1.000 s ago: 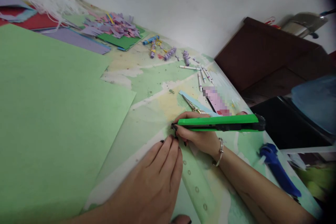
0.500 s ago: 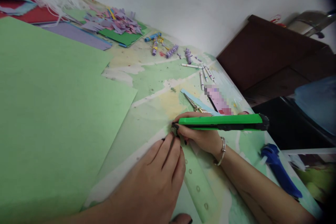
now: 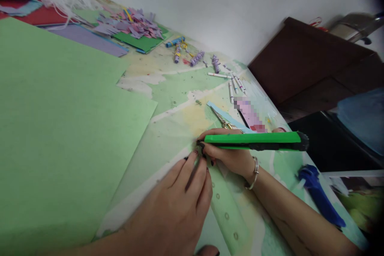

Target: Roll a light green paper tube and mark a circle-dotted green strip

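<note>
A green utility knife [image 3: 255, 141] with a black end is gripped like a pen in my right hand [image 3: 229, 158], its tip low near the table. A light green paper strip [image 3: 223, 208] marked with a row of small ovals runs under my hands. My left hand [image 3: 183, 196] lies palm down with fingers stretched out, pressing on the upper part of the strip. Its fingertips nearly meet those of my right hand, and they hide the knife's tip. Just beyond my right hand are gold-handled scissors [image 3: 223, 121] and a pale blue paper strip [image 3: 232, 118].
A large light green sheet [image 3: 60, 128] covers the left side. Rolled purple paper pieces [image 3: 196, 59], several white markers [image 3: 237, 84] and a heap of paper scraps [image 3: 132, 24] lie toward the wall. A blue glue gun [image 3: 321, 196] rests near the right edge.
Almost nothing differs. The green knife's rear end has dipped very slightly, while both hands stay in the same place.
</note>
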The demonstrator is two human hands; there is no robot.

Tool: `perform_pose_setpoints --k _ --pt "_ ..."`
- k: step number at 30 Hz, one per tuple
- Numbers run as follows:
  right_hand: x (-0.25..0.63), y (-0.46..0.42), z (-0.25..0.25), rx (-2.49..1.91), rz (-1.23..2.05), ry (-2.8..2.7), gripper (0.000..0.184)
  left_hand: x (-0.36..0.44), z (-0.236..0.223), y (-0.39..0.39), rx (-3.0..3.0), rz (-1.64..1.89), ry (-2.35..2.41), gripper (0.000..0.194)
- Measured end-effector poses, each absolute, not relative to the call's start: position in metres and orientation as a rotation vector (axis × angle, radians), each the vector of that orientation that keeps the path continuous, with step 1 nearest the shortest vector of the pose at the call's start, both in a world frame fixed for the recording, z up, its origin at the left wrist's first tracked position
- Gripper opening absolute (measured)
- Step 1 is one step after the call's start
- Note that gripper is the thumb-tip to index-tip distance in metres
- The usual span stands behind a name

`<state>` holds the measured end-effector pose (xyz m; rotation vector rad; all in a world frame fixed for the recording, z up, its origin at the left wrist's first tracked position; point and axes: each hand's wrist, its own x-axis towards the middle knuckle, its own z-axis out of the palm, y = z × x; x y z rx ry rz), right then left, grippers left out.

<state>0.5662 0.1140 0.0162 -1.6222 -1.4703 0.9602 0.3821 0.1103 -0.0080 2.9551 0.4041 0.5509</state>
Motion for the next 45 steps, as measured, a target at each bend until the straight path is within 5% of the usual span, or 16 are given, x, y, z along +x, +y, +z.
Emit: perform_pose_setpoints --k 45 --pt "0.5664 0.1127 0.0149 -1.701 0.888 -1.520 0.009 0.3826 -0.0038 0.1119 2.891 0.403 0.373 0.074"
